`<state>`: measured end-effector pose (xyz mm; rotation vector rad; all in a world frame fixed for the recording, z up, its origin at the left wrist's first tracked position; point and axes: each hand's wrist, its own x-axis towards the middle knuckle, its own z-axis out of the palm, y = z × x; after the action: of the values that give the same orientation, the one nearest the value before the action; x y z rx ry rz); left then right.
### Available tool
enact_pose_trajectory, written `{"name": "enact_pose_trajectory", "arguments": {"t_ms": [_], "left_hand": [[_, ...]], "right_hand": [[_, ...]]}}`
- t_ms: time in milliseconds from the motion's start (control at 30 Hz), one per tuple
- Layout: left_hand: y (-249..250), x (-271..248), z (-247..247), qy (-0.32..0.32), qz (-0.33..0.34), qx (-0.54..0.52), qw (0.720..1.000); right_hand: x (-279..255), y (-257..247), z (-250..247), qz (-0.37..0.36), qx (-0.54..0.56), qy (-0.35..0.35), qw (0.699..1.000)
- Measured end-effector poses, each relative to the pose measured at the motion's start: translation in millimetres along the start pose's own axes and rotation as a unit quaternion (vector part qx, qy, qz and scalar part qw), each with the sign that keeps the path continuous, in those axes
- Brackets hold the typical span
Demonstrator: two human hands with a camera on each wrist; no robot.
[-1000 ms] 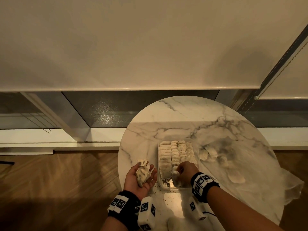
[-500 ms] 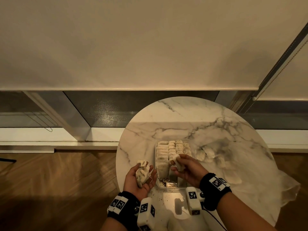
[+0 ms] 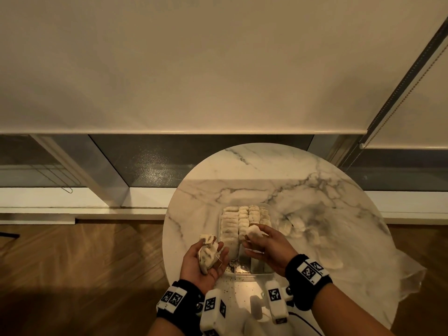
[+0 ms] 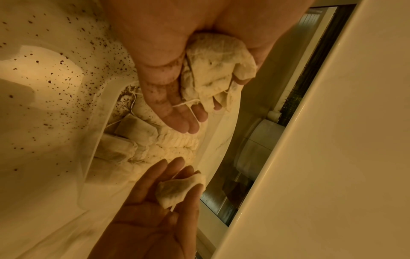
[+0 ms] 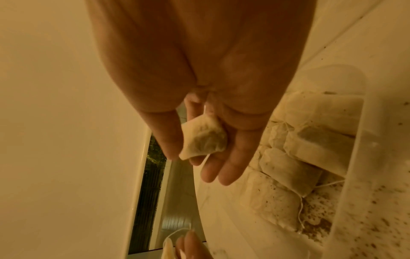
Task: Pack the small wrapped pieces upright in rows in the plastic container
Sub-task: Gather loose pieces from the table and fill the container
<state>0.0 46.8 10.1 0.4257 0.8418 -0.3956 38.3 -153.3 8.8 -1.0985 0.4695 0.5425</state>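
Marble top: a round white table (image 3: 254, 166) with grey veins carries the plastic container (image 3: 244, 274) near its front edge, within easy reach of both hands.
Container: clear, thin-walled plastic — its far part is filled with pale wrapped pieces (image 3: 242, 218) standing on edge in tight rows, while the near end shows bare floor dusted with dark crumbs, which is likely where the next piece belongs.
Right hand: the right hand (image 3: 269, 248) hovers palm-up over the near part of the container, thumb and fingers pinching a single piece (image 3: 254, 231); lifted this way, the piece can be turned on edge before it goes down.
Single piece: a small puffy pillow of soft, fibrous paper (image 5: 204, 138), dark filling showing through, a thin white string trailing from one corner.
Left hand: the left hand (image 3: 206, 263) is cupped palm-up just beside the container's left wall, fingers loosely curled round a crumpled bunch of pieces (image 3: 208, 254) — a supply kept close so the other hand can draw from it.
Bunch: creased, limp wrappers with loose strings tangled across the fingers (image 4: 188, 121); how many pieces it holds I cannot tell.
Loose pieces: more pale pieces (image 3: 291, 226) lie flat on the table right of the container, on what seems to be a sheet of thin clear film (image 3: 400, 275), though the dim light blurs it.
Crumbs: dark specks (image 4: 66, 73) scatter over the marble by the container.
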Motion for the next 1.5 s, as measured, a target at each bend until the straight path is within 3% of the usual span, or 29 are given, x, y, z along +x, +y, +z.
{"name": "enact_pose_trajectory", "arguments": {"t_ms": [133,300,433,600,767,1033,1267,1500], "left_hand": [[0.4,-1.2,-3.0,0.001,0.005,-0.004,1.000],[4.6,-3.3,-10.3,0.003,0.001,-0.009,1.000],[9.3,-5.0,-16.7,0.010,0.001,-0.021,1.000],[17.4,-4.5,-24.7,0.012,0.001,-0.033,0.999],[23.7,-5.2,-30.2,0.016,0.007,-0.035,0.999],[32.2,-4.2,-32.0,0.020,0.006,-0.029,0.999],[34.5,-1.2,-30.9,0.017,0.002,-0.028,0.999],[29.6,-0.5,-22.0,0.008,-0.014,-0.022,1.000]], "right_hand": [[6.5,1.0,2.0,-0.058,-0.115,0.088,0.988],[26.6,7.6,-6.2,-0.126,-0.285,0.131,0.941],[35.6,15.7,-11.3,-0.107,-0.417,0.109,0.896],[44.7,22.0,-12.2,-0.054,-0.598,0.047,0.798],[48.1,29.5,-5.1,-0.004,-0.669,-0.009,0.743],[61.4,31.1,1.2,-0.009,-0.681,0.059,0.730],[61.7,29.3,-3.9,-0.045,-0.653,0.124,0.746],[40.4,36.9,-10.6,-0.050,-0.673,0.128,0.727]]}}
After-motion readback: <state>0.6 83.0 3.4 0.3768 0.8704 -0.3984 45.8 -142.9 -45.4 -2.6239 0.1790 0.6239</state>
